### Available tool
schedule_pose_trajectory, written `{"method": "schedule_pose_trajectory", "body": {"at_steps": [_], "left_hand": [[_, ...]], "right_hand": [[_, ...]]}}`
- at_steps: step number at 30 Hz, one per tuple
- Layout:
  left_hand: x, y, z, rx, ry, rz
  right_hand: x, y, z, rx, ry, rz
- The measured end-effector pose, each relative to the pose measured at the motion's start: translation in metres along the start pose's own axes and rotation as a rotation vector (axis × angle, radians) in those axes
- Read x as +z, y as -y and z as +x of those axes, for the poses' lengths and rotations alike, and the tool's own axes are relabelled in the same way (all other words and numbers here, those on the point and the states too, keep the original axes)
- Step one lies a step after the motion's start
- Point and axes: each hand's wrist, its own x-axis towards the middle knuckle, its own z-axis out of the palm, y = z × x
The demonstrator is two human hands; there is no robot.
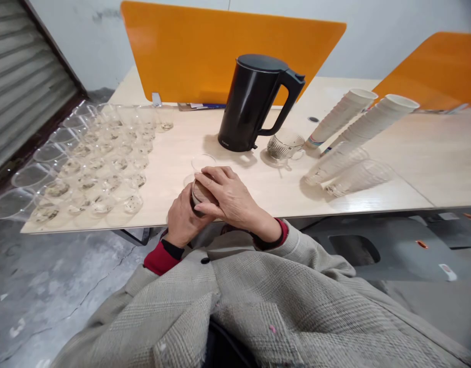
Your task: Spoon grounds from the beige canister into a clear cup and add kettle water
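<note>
Head cam: the left hand (184,217) is curled around the side of a brown-topped round container (202,193), and the right hand (235,197) grips it from above — my guess is one steadies while the other works the top. It's sandwiched between both palms near the front edge of the desk (177,153); can't tell if it's resting there. A clear cup (203,163) sits just beyond the hands. Cups with dark bits (133,202) stand in rows on the left, probably to keep them organised — kettle (250,102) farther back, handle pointing right, likely for easy grabbing.
</note>
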Motion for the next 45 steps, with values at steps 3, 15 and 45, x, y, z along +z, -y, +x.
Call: {"method": "schedule_pose_trajectory", "body": {"at_steps": [3,15,45], "left_hand": [[-0.001,0.003,-0.001,0.015,0.021,-0.008],[-0.003,0.006,-0.002,0.048,0.003,-0.003],[-0.008,-0.001,-0.001,0.283,0.15,0.091]], "right_hand": [[-0.002,0.006,0.0,0.0,0.052,-0.068],[-0.003,0.003,-0.005,0.007,0.1,0.012],[0.028,-0.134,0.143,0.232,-0.075,-0.073]]}}
